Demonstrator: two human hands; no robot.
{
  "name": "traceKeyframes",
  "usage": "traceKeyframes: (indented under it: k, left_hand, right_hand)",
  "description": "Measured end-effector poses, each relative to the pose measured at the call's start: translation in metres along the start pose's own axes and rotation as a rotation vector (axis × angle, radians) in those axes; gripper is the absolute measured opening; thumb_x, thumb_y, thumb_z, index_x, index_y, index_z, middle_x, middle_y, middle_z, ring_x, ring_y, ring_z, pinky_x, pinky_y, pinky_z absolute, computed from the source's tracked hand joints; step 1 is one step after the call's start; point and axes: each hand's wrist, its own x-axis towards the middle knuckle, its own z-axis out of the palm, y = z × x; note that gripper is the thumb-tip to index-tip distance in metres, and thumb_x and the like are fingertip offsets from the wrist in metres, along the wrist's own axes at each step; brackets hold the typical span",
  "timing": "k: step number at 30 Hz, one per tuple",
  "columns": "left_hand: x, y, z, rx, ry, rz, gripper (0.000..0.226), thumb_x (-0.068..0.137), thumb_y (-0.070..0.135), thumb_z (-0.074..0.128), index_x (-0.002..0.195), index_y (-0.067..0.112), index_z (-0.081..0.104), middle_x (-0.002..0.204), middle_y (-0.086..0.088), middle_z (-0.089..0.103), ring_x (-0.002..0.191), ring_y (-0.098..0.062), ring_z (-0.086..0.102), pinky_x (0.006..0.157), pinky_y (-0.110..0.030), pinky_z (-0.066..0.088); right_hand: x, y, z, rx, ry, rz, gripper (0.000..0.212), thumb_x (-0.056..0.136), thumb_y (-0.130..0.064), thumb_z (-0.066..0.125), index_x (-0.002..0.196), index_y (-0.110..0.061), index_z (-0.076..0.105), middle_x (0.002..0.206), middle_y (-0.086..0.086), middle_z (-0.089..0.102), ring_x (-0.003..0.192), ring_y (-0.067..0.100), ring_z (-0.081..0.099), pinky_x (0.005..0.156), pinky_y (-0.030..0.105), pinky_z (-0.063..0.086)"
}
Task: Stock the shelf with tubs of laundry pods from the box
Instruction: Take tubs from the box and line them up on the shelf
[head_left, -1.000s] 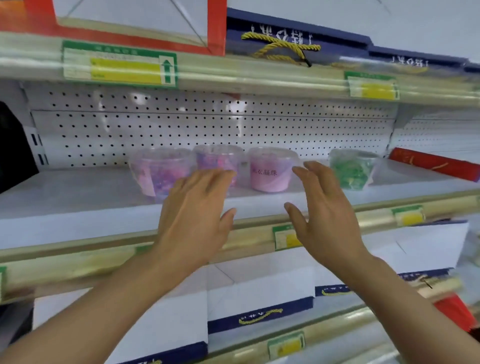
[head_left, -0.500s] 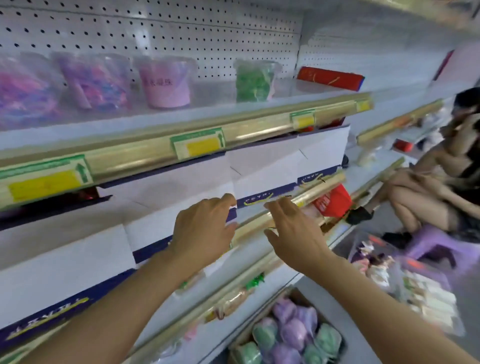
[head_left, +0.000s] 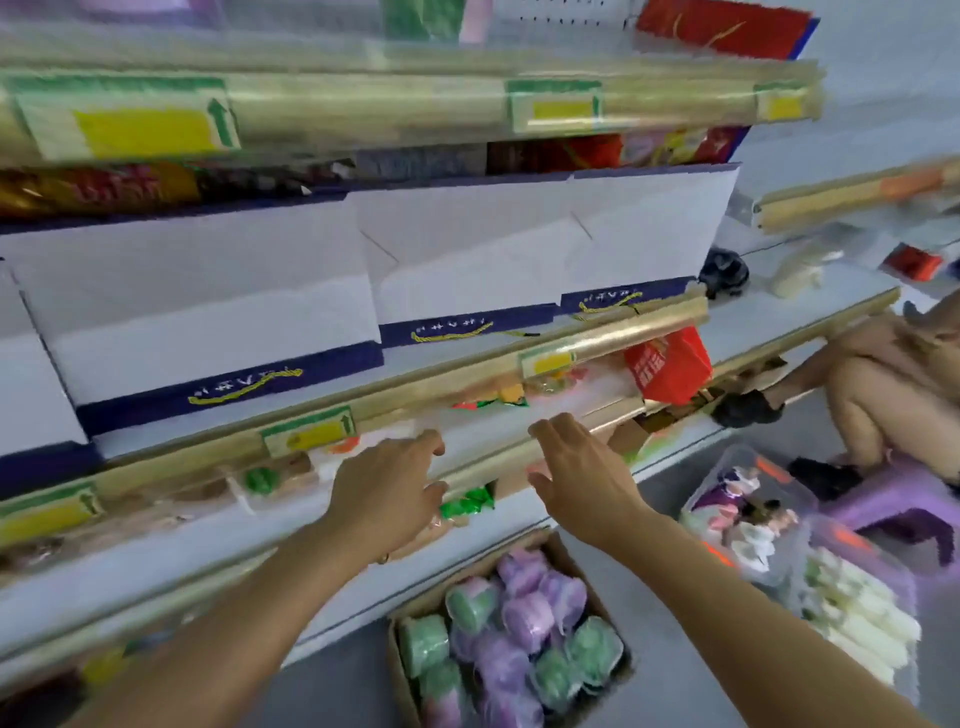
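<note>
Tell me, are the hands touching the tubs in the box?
Apart. The head view shows both the left hand and right hand empty, well above the tubs in the cardboard box.

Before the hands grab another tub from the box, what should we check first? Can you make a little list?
1. Left hand holds nothing: ok, fingers relaxed.
2. Right hand holds nothing: ok, fingers spread.
3. Box is open with tubs inside: ok, green and purple tubs show.
4. Way down to the box is free: ok, nothing lies between the hands and it.
5. Hands have reached the box: not ok, both are up by the lower shelf edge.
6. Room left on the top shelf: cannot tell, it is mostly out of view and blurred.
</note>
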Motion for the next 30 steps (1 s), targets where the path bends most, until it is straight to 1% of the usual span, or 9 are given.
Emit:
traceKeyframes:
  k: [5,8,10,13,17,22,24,28,30]
  left_hand:
    - [-0.006,0.031,0.076,-0.06,-0.125,-0.245,0.036,0.087,0.037,0.052,0.122,0.029,0.046,0.117,0.003,0.061,0.111,-0.022,0.055,0.083,-0.033,0.047]
    - [-0.02,0.041,0.119,-0.088,-0.216,-0.379,0.035,0.089,0.038,0.05,0.122,0.031,0.046,0.119,0.001,0.058,0.111,-0.024,0.055,0.086,-0.033,0.045]
    - [-0.03,0.042,0.145,-0.094,-0.262,-0.436,0.031,0.09,0.034,0.048,0.12,0.028,0.047,0.117,0.001,0.061,0.109,-0.025,0.056,0.084,-0.033,0.044]
    - [-0.045,0.039,0.182,-0.135,-0.326,-0.493,0.033,0.09,0.031,0.05,0.122,0.024,0.048,0.118,0.0,0.063,0.111,-0.024,0.057,0.088,-0.032,0.045]
    - [-0.059,0.037,0.224,-0.197,-0.362,-0.556,0.031,0.088,0.03,0.053,0.118,0.024,0.051,0.11,0.0,0.067,0.104,-0.024,0.06,0.086,-0.034,0.048]
    - [-0.063,0.034,0.288,-0.249,-0.388,-0.583,0.03,0.087,0.034,0.052,0.116,0.031,0.05,0.111,0.005,0.065,0.1,-0.02,0.061,0.082,-0.034,0.05]
    - [-0.061,0.034,0.318,-0.281,-0.408,-0.59,0.029,0.086,0.034,0.052,0.114,0.032,0.049,0.111,0.005,0.064,0.099,-0.02,0.061,0.081,-0.034,0.049]
    - [-0.047,0.038,0.377,-0.305,-0.404,-0.6,0.034,0.085,0.036,0.056,0.117,0.03,0.045,0.116,0.004,0.06,0.104,-0.024,0.058,0.078,-0.033,0.045]
    - [-0.033,0.039,0.407,-0.283,-0.398,-0.577,0.037,0.086,0.034,0.056,0.12,0.029,0.042,0.115,0.005,0.059,0.105,-0.022,0.058,0.079,-0.033,0.047]
  right_hand:
    - [0.004,0.073,0.045,-0.009,-0.254,-0.083,0.043,0.091,-0.026,0.052,0.131,-0.014,0.039,0.131,0.007,0.04,0.12,0.027,0.045,0.085,0.037,0.044]
    - [0.0,0.108,0.077,-0.013,-0.369,-0.073,0.037,0.09,-0.025,0.051,0.125,-0.015,0.042,0.126,0.007,0.043,0.116,0.027,0.049,0.084,0.039,0.046]
    - [-0.004,0.124,0.097,-0.01,-0.436,-0.052,0.035,0.09,-0.024,0.051,0.123,-0.016,0.043,0.124,0.007,0.044,0.115,0.028,0.051,0.084,0.038,0.046]
    - [-0.015,0.139,0.124,0.0,-0.52,-0.029,0.04,0.09,-0.022,0.051,0.129,-0.018,0.042,0.131,0.007,0.043,0.118,0.028,0.05,0.088,0.035,0.043]
    - [-0.031,0.149,0.158,-0.015,-0.58,-0.017,0.038,0.09,-0.026,0.053,0.124,-0.013,0.042,0.128,0.01,0.044,0.11,0.031,0.054,0.084,0.036,0.044]
    - [-0.046,0.17,0.207,0.012,-0.583,0.054,0.036,0.09,-0.026,0.052,0.124,-0.016,0.046,0.122,0.009,0.048,0.11,0.029,0.054,0.087,0.034,0.043]
    - [-0.047,0.184,0.229,-0.011,-0.613,0.08,0.039,0.09,-0.026,0.053,0.127,-0.017,0.043,0.124,0.009,0.047,0.112,0.029,0.053,0.088,0.034,0.043]
    - [-0.037,0.219,0.284,-0.049,-0.659,0.091,0.046,0.091,-0.027,0.054,0.133,-0.016,0.038,0.131,0.008,0.045,0.116,0.026,0.052,0.093,0.033,0.043]
    - [-0.027,0.238,0.316,-0.061,-0.679,0.075,0.046,0.092,-0.028,0.053,0.133,-0.016,0.037,0.133,0.008,0.045,0.118,0.025,0.051,0.094,0.032,0.042]
